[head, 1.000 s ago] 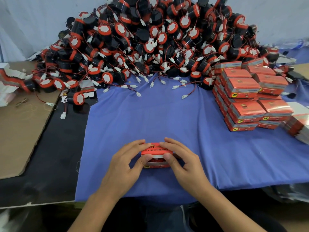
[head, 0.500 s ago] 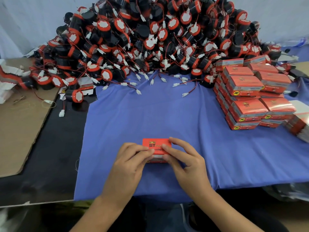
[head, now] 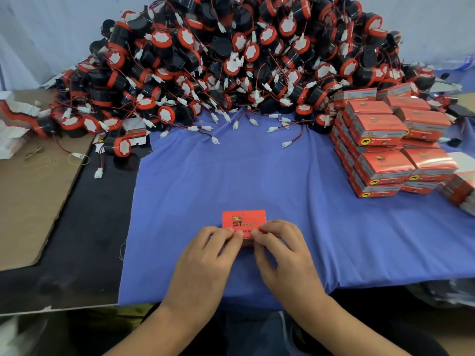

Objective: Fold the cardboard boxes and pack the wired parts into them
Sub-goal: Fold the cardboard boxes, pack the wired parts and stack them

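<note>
Blue cloth (head: 257,176) covers the middle of the work surface, its near edge hanging toward the person. Nearest the camera, two bare forearms reach in. Left hand (head: 205,263) and right hand (head: 285,260) sit side by side, fingers curled, fingertips closed on the near edge of a small red box (head: 244,220). Both hands grip it; thumbs hidden under the palms. Box lies flat on the cloth, printed top face up, gold "ST" lettering readable, far half uncovered. To the left of the cloth, bare black tabletop (head: 84,240), then a brown cardboard sheet (head: 30,201) with rubber bands (head: 43,160) lying on it. Farther out on the left, one loose wired part (head: 119,147) lies on its side at the cloth's corner, black body, red rim, white face toward the camera. A white plug (head: 98,173) lies on the black surface just in front of it. Right side, mid-distance: stack of closed red boxes (head: 380,140), several layers high, set in rows on the cloth. Far left edge: a heap of flat unfolded boxes (head: 15,116), red and white. At the back, a large pile of wired parts (head: 244,60) runs almost the full width, red wires and white plugs spilling forward onto the cloth. Pile and held box are well apart.
</note>
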The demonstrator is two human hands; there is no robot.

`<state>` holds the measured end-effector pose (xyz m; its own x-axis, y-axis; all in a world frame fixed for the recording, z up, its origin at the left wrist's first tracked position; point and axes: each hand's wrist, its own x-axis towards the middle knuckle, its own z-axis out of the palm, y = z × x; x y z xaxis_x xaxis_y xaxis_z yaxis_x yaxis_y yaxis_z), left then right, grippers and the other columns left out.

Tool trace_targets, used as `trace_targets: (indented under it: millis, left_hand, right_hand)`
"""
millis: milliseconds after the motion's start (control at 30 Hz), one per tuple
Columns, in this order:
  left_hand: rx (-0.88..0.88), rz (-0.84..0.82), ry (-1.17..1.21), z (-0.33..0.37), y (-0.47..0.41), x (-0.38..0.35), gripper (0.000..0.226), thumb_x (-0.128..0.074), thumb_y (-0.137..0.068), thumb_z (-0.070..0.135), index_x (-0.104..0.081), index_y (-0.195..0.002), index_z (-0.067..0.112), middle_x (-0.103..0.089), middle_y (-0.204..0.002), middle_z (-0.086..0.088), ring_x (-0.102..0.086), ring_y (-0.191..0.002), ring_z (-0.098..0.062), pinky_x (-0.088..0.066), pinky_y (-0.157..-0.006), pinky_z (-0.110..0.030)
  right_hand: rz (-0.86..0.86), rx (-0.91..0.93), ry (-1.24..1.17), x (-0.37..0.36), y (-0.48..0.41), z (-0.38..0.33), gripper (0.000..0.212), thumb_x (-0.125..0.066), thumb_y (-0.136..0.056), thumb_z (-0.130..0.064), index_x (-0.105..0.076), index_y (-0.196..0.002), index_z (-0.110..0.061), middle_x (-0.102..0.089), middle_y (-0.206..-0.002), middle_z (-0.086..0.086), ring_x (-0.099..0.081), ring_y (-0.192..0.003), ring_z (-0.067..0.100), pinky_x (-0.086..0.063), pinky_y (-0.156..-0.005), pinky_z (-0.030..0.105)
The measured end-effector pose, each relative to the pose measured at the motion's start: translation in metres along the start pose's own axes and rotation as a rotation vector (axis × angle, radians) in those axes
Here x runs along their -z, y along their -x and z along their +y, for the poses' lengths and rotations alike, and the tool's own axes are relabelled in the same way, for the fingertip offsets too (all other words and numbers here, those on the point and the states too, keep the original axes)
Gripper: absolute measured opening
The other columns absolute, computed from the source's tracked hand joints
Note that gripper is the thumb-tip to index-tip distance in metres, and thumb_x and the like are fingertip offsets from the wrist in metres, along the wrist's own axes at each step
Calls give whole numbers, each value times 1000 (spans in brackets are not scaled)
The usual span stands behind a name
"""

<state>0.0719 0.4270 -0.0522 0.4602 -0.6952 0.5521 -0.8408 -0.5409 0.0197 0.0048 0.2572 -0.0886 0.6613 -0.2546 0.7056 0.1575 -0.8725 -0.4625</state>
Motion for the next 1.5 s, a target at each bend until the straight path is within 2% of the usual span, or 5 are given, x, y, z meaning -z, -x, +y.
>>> trace_targets:
  millis: [200, 467, 633, 1100, 1500]
  left_hand:
    - [86, 39, 116, 3, 0, -9, 28, -57, -92, 15, -76, -111, 8, -65, -104, -5, -56, -100, -21, -57, -77, -34]
    - [708, 226, 704, 9, -7, -18, 20, -80, -89, 15, -74, -97, 33, -70, -100, 23, -67, -95, 6, -45, -81, -2]
    - [1093, 278, 1042, 19, -21, -27, 25, -78, -89, 10, -68, -104, 27, -75, -100, 16, -68, -83, 11, -52, -77, -13]
    - [495, -5, 1368, 142, -161, -19, 54, -59, -97, -7, -60, -134, 32, -68, -121, 32, -59, -121, 11, -45, -91, -4]
    - [413, -232, 1388, 156, -230, -81, 59, -60, -92, 4, -53, -142, 34, -67, -117, 36, -60, -112, 16, -48, -94, -10]
  right_hand:
    - [0, -11, 22, -1, 2, -1, 15, -73, -89, -6, -78, -103, -4, -66, -108, 7, -64, -101, 25, -50, -95, 24]
    - [-27, -177, -195, 7, -6, -7, 11, -76, -85, -3, -73, -93, -12, -52, -116, -2, -63, -105, 7, -49, -88, 16]
    - [-63, -306, -242, 10, -10, -15, 10, -72, -88, -9, -74, -95, -16, -53, -109, -2, -61, -92, 4, -51, -81, 20]
    - [421, -700, -359, 139, -75, 51, 51, -64, -92, 1, -61, -137, -22, -69, -125, -7, -63, -112, 4, -48, -97, 19]
    - [287, -685, -66, 138, -104, 133, 67, -60, -92, -3, -42, -155, -18, -51, -147, -7, -45, -137, 7, -38, -110, 24]
